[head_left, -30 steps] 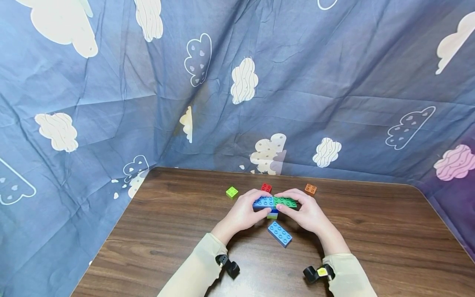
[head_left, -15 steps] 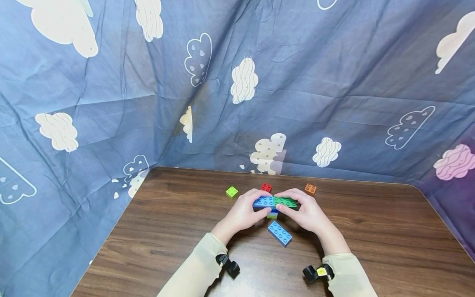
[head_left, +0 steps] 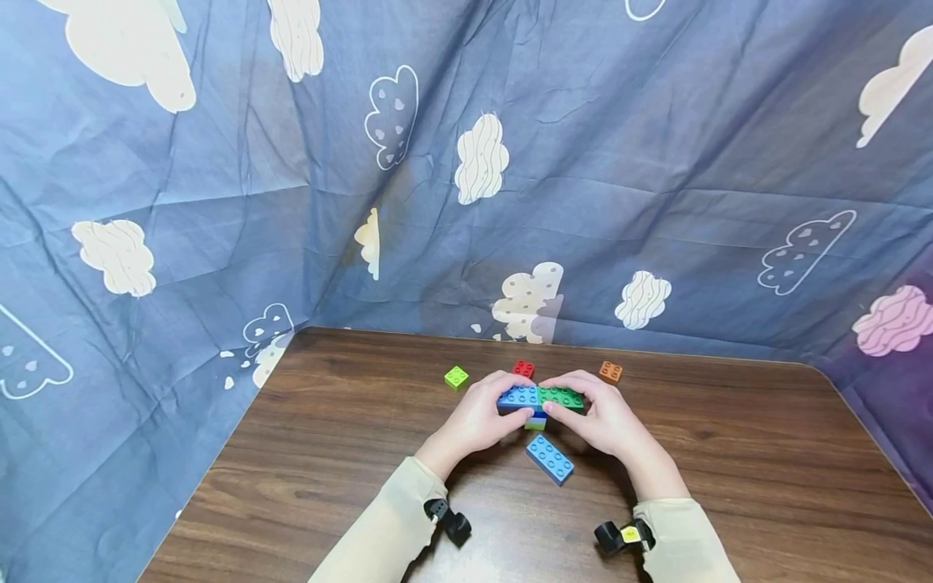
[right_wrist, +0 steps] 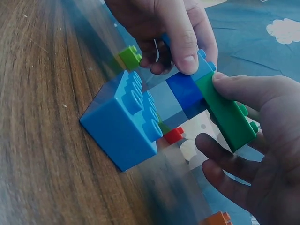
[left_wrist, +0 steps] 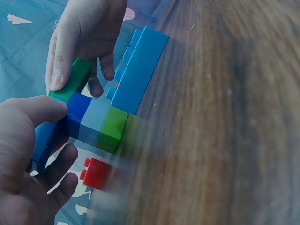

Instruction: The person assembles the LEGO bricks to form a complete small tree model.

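My left hand (head_left: pixel 477 414) pinches a long blue brick (head_left: pixel 518 396) between thumb and fingers. Beside it, end to end, lies a long green brick (head_left: pixel 560 397), which my right hand (head_left: pixel 603 414) grips the same way. Both bricks sit level on top of a narrow column. In the left wrist view that column shows a dark blue brick (left_wrist: pixel 78 114), a pale blue brick (left_wrist: pixel 95 123) and, lowest on the table, a lime green brick (left_wrist: pixel 112 131). A loose long blue brick (head_left: pixel 550 459) lies studs up just in front of the column, untouched.
Behind the hands on the brown wooden table (head_left: pixel 328 453) are small square bricks: a lime one (head_left: pixel 456 377) at left, a red one (head_left: pixel 523 368) in the middle, an orange one (head_left: pixel 611 371) at right. A blue cloud-patterned cloth (head_left: pixel 437 243) hangs along the back edge.
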Motion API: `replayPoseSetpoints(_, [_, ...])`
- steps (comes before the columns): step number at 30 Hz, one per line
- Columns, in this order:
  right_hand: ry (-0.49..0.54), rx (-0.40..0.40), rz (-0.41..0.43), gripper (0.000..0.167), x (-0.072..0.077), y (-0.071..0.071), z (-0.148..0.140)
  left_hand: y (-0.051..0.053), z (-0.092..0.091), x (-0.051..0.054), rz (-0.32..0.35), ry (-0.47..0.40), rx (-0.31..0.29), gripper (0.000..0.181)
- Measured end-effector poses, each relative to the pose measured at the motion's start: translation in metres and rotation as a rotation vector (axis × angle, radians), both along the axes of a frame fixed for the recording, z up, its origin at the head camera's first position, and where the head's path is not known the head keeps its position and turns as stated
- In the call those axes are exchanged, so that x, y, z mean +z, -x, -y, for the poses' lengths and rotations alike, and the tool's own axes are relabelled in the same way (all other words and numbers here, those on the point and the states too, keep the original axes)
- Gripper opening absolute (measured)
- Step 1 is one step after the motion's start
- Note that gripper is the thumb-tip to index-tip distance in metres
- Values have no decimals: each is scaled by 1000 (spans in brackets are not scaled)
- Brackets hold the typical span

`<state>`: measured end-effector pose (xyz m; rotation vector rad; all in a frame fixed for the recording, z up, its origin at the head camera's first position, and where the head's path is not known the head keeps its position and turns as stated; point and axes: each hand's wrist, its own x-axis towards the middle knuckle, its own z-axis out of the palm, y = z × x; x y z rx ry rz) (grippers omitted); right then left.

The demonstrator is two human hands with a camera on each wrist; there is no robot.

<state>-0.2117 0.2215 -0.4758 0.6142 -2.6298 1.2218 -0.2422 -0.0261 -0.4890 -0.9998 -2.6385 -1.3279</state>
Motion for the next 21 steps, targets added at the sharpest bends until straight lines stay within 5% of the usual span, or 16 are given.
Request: replayPoseSetpoints(21, [-2, -80, -24, 33, -11, 5, -5, -1, -3, -1, -63, 14, 64, 48])
